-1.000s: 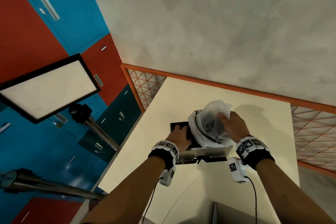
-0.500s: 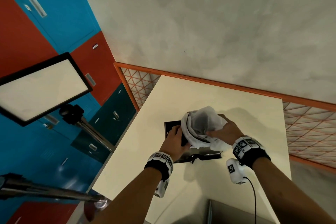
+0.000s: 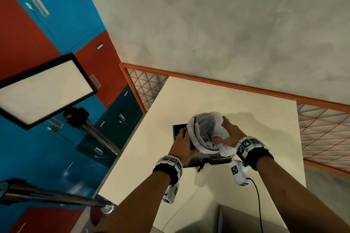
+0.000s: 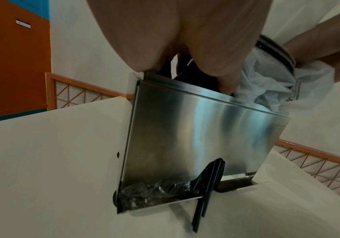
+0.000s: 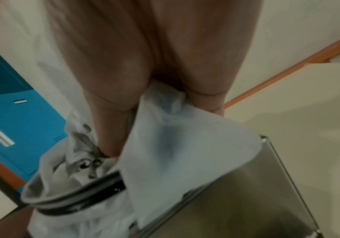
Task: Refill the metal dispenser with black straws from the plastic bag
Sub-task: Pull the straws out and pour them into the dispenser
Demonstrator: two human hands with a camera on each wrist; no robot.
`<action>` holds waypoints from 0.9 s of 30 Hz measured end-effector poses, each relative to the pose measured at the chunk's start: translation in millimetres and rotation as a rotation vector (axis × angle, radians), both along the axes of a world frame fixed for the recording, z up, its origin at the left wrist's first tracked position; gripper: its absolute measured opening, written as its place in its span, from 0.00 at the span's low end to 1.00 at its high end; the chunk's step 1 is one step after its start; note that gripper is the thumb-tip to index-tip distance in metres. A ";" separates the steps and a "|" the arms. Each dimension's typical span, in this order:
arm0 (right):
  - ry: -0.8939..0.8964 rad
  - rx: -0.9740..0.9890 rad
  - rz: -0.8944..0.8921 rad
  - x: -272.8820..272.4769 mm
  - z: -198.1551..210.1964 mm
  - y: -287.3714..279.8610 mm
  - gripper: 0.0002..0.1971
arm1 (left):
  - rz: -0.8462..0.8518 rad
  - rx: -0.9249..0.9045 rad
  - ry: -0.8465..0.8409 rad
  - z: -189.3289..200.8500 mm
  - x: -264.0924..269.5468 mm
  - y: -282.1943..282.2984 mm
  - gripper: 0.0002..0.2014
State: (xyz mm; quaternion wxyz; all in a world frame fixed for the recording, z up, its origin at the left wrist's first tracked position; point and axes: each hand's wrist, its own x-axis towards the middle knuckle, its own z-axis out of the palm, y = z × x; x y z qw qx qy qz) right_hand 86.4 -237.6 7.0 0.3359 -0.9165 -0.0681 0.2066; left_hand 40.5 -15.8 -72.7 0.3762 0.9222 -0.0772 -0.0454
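Observation:
The metal dispenser (image 3: 191, 161) stands on the cream table (image 3: 246, 109), its steel front (image 4: 195, 136) facing me. A black lever (image 4: 207, 182) juts from its base beside wrapped black straws (image 4: 155, 191) in the bottom tray. A white plastic bag (image 3: 208, 126) with a black band lies bunched over the open top. My right hand (image 3: 227, 132) grips the bag (image 5: 185, 145) from the right, thumb pressed into it. My left hand (image 3: 182, 138) curls into the top at the left, dark straws (image 4: 182, 69) showing between its fingers. The inside of the dispenser is hidden.
A lit panel on a stand (image 3: 43, 91) and a metal pole (image 3: 47, 195) stand left of the table. Blue and red lockers fill the left wall. An orange lattice rail (image 3: 322, 128) runs behind the table. A grey box (image 3: 246, 221) sits at the near edge.
My right hand has slid from the top of the bag down to its right side and squeezed it. My left hand has moved in closer against the bag's mouth.

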 end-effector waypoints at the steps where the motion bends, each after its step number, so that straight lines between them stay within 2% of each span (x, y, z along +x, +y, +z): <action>1: -0.012 -0.004 0.002 1.3 -1.0 0.2 0.44 | 0.002 0.000 0.002 0.4 -0.1 0.0 0.45; 5: -0.050 0.010 -0.025 4.3 -8.1 0.5 0.40 | 0.006 -0.014 0.005 4.2 -0.6 -0.2 0.44; 12: -0.102 0.051 -0.112 10.2 -22.8 -7.6 0.21 | 0.006 -0.032 0.021 11.8 -0.6 -3.2 0.45; 15: -0.114 0.113 -0.171 9.3 -22.1 -10.3 0.17 | 0.026 -0.009 0.047 10.7 1.3 -5.6 0.48; 21: -0.188 0.224 -0.258 12.2 -8.6 -18.9 0.22 | 0.055 0.012 0.006 10.4 4.6 -15.9 0.53; 24: -0.185 0.255 -0.349 24.6 -24.1 -33.4 0.21 | 0.066 0.020 -0.025 10.0 7.1 -19.0 0.53; 27: -0.159 0.244 -0.395 32.3 -48.9 -40.9 0.21 | 0.073 0.019 0.000 10.8 11.5 -22.2 0.50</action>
